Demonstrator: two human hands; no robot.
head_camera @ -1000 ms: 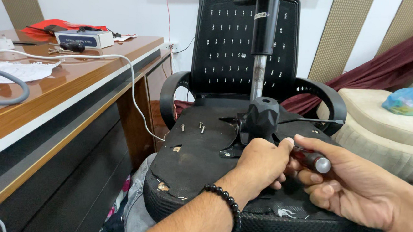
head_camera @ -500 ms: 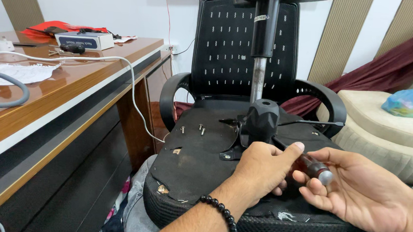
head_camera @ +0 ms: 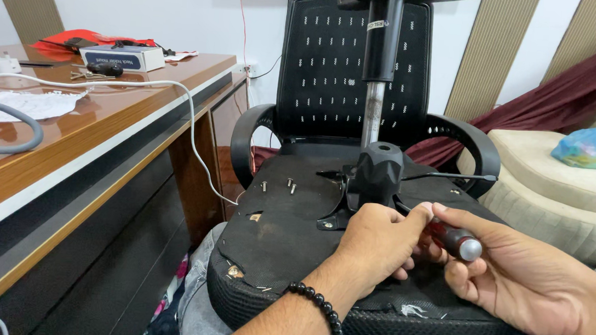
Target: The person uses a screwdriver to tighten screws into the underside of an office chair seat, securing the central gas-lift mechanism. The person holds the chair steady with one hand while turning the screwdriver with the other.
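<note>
Head view: both hands (head_camera: 444, 256) grip a screwdriver (head_camera: 451, 239) on the upturned chair (head_camera: 293, 250).

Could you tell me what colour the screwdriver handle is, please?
The screwdriver handle is dark red with a silver end cap, seen in the head view.

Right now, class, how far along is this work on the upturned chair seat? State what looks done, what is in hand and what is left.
Done: three loose screws lie on the black seat underside. In hand: the right hand grips a red-handled screwdriver, steadied by the left hand. Left: the black mechanism block sits on the seat.
</note>
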